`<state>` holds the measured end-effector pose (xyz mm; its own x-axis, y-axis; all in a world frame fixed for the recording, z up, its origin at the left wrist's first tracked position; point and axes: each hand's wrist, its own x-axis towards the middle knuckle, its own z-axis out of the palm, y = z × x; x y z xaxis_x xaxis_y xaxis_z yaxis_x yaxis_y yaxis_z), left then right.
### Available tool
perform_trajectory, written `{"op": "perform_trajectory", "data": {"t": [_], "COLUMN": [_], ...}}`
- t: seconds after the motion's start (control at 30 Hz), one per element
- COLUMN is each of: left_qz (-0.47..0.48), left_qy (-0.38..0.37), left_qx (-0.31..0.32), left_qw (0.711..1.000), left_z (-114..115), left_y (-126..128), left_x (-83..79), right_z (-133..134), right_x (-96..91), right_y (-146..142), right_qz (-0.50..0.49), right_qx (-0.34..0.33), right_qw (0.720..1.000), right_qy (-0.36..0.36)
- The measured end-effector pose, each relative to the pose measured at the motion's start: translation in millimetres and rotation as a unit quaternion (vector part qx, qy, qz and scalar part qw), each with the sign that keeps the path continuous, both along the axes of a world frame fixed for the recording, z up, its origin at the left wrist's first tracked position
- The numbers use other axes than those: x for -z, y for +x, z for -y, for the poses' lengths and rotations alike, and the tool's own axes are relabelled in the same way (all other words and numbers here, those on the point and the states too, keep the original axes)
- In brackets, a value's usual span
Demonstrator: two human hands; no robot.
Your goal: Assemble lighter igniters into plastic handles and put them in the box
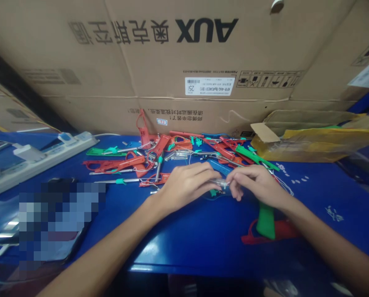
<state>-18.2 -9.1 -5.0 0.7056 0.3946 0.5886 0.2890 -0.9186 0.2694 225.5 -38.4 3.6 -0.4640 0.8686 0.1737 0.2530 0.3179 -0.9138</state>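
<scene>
Over the middle of the blue table, my left hand (pixel 189 183) pinches a small clear plastic part (pixel 221 182) with a metallic look. Meeting it from the other side, my right hand (pixel 259 185) has its fingertips closed on the right end of the same part. Its exact kind is too blurred to tell. Behind both hands lies a loose heap of red plastic handle shells (pixel 125 164), a green shell (pixel 254 156), thin metal tubes (pixel 128 180) and small teal pieces with white wires. Below my right forearm, a green handle piece (pixel 266 222) lies across a red shell (pixel 249 237).
A large cardboard box (pixel 159 62) stands along the back. An open, yellow-taped carton (pixel 314 144) sits at right. To the left are a white power strip (pixel 57 154) and a dark, partly blurred-out device (pixel 76 231) with a cable. Small white bits (pixel 296 180) are scattered at right.
</scene>
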Motion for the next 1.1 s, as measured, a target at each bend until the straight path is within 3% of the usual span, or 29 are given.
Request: {"op": "perform_trajectory", "data": {"t": [0.17,0.3,0.37,0.43,0.57,0.63,0.87,1.1], "left_qz": [0.077,0.185,0.194,0.180,0.181,0.190,0.185,0.171], "left_qy": [-0.032,-0.041,-0.018,0.004,-0.017,-0.051,-0.147,-0.156], "left_qx": [0.002,0.003,-0.002,-0.013,-0.008,0.012,0.068,0.082], "left_qw": [0.997,0.982,0.981,0.984,0.983,0.980,0.969,0.969], "left_z": [2.1,7.4,9.9,12.6,19.1,22.0,22.1,16.0], "left_y": [1.0,6.6,9.6,12.3,17.6,19.8,20.8,14.7], "left_x": [0.1,1.3,2.0,2.7,3.0,2.6,4.6,-2.2], "right_z": [-4.1,-6.5,-7.0,-5.4,6.3,12.9,16.4,16.1], "right_x": [1.3,12.4,17.0,17.1,5.6,-0.2,3.1,3.9], "right_y": [1.0,-7.2,-12.3,-15.6,-15.1,-13.2,-9.6,-9.3], "right_qz": [0.154,0.152,0.144,0.118,0.042,0.030,0.045,0.050], "right_qx": [0.107,0.104,0.092,0.058,-0.009,-0.019,-0.016,-0.046], "right_qw": [0.964,0.960,0.961,0.969,0.997,0.999,0.998,0.995], "right_qy": [0.189,0.213,0.219,0.210,0.065,0.031,0.050,0.078]}}
